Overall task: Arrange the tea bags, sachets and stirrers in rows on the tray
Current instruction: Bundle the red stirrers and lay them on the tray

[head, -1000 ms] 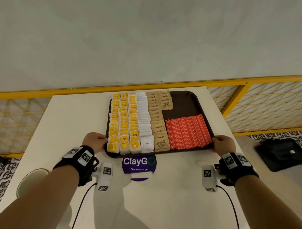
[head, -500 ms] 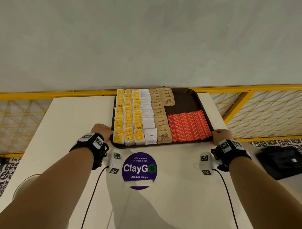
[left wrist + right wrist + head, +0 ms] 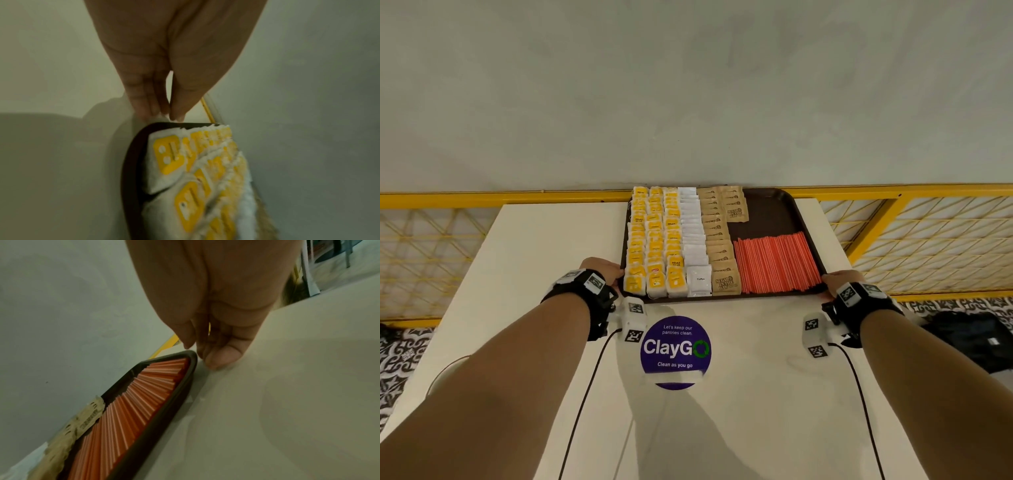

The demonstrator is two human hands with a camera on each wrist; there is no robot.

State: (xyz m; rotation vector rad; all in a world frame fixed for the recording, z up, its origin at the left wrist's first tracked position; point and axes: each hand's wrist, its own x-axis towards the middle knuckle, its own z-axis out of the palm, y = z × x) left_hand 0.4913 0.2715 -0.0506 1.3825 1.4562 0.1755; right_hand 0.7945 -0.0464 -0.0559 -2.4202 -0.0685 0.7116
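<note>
**Tray filled in rows, both hands at its near corners**

Head view: brown tray (image 3: 770,212) sits on the white table (image 3: 544,240), far edge against the yellow railing (image 3: 482,198). On the tray, from its left side: three rows of yellow tea bags (image 3: 654,240), one row of white sachets (image 3: 693,236), brown sugar sachets (image 3: 717,240) plus a short second row at the tray's far end, then red stirrers (image 3: 775,263) laid side by side on the tray's right. Nothing loose seen off the tray; a bare patch remains at the tray's far right. Sorting looks done, judged from this; only tray placement seems left. Left hand (image 3: 601,270) at the tray's near-left corner, right hand (image 3: 837,279) at near-right. Purple ClayGo sticker (image 3: 676,349) just in front of the tray.

Left wrist view: blurred. Left hand's grip: fingers (image 3: 144,97) straight and together, tips touching the tray rim (image 3: 131,154), not curled round it.

Right wrist view: right hand's fingers loosely bent, thumb (image 3: 222,356) on the table just beside the tray corner (image 3: 191,356); clamped on nothing.
</note>
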